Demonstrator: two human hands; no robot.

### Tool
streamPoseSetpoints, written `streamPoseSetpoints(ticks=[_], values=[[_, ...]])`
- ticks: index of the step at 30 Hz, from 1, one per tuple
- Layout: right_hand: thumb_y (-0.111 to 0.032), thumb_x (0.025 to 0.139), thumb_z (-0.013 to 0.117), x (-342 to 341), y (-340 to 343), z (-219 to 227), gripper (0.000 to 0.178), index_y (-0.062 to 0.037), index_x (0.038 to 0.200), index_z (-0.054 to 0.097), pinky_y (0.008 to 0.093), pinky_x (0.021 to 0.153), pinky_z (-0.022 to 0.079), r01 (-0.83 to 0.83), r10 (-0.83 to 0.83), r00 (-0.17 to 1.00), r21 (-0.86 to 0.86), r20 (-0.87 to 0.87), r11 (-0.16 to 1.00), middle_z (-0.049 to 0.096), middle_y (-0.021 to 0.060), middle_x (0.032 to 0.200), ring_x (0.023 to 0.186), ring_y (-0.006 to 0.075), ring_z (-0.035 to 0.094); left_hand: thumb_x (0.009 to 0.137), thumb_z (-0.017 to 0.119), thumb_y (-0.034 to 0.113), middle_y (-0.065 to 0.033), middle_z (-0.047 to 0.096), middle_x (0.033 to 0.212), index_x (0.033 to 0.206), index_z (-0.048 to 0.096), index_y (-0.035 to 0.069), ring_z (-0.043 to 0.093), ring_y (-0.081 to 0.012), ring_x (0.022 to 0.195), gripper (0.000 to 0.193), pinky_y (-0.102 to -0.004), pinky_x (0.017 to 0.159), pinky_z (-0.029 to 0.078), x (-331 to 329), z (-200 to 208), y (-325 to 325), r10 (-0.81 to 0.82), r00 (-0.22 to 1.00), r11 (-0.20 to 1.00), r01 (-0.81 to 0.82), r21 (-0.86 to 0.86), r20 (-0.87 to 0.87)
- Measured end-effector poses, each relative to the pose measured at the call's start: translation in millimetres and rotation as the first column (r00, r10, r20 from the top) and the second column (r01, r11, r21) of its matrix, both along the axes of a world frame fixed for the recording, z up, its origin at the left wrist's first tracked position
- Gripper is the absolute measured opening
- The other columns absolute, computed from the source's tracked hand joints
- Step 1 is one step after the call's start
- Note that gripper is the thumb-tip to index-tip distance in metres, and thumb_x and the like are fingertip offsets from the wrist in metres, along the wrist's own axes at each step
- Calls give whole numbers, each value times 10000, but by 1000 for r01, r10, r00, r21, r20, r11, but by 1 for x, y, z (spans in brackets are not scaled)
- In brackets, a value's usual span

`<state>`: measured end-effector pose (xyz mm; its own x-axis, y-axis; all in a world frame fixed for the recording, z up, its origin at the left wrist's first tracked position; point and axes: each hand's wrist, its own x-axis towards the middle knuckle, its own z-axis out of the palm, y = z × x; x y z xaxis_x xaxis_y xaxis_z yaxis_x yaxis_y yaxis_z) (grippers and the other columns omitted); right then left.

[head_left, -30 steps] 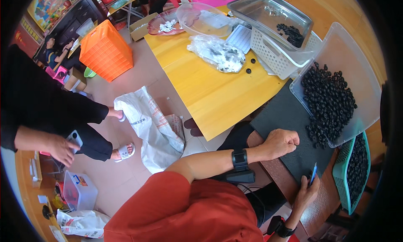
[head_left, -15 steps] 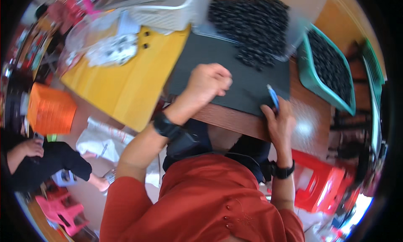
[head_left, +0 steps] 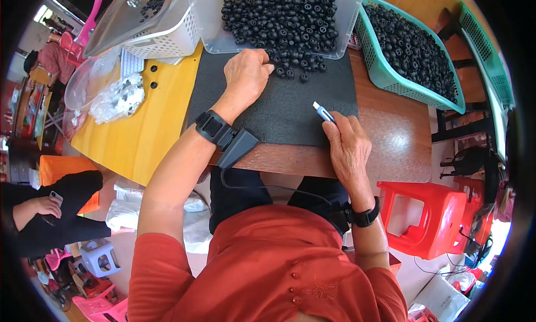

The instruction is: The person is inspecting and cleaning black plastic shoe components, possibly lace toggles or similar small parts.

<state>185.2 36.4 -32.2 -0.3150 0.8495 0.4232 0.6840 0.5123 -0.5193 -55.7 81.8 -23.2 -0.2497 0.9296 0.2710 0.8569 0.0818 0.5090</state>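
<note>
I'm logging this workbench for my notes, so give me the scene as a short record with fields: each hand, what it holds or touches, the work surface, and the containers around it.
Left hand: left hand closed loosely, on the black mat at the edge of the small black rings
Right hand: right hand holds a blue-and-white tool, tip over the mat
Rings: heaped in a clear tray, some spilled onto the mat
Right side: teal basket with more black rings
Left side: white basket, yellow table
Floor: red stool

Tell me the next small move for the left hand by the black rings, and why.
Probably pinch one loose ring off the black mat: the left hand rests curled beside the spilled rings, while the right hand holds the blue tool ready.
</note>
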Motion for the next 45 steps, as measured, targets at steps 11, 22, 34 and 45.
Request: streamPoseSetpoints(ticks=[11, 22, 34, 45], values=[[-203, 851, 639, -13, 4, 3, 166, -63, 937, 665, 396, 580, 443, 0, 0, 1000, 26, -19, 1000, 540, 115, 748, 673, 296, 559, 727, 683, 224, -119, 660, 823, 848, 711, 80, 631, -290, 809, 190, -399, 754, 480, -5, -1, -3, 14, 1000, 999, -15, 47, 19], [-98, 866, 579, -4, -1, 1, 150, 14, 950, 632, 421, 585, 409, -59, 58, 997, -17, -49, 998, 509, 165, 770, 672, 338, 528, 653, 694, 61, -96, 536, 781, 747, 538, 60, 540, -310, 813, 183, -415, 700, 435, 3, -28, -9, -40, 992, 962, 7, 272, 116], [-168, 887, 565, -3, 2, -1, 201, 9, 939, 643, 418, 573, 392, -14, 13, 999, -21, -45, 1000, 524, 166, 773, 659, 315, 525, 735, 654, 37, -107, 527, 841, 918, 567, 27, 528, -310, 871, 203, -401, 783, 425, -2, -25, -47, -84, 994, 971, 65, 230, 71], [-154, 824, 633, 10, 1, 3, 192, 18, 910, 636, 384, 586, 419, -76, 53, 978, -108, -201, 991, 545, 162, 734, 657, 287, 553, 848, 663, 115, -54, 597, 994, 1228, 524, 17, 555, -101, 827, 416, -241, 741, 455, 12, 96, -102, -368, 753, 879, 92, 467, 545]])
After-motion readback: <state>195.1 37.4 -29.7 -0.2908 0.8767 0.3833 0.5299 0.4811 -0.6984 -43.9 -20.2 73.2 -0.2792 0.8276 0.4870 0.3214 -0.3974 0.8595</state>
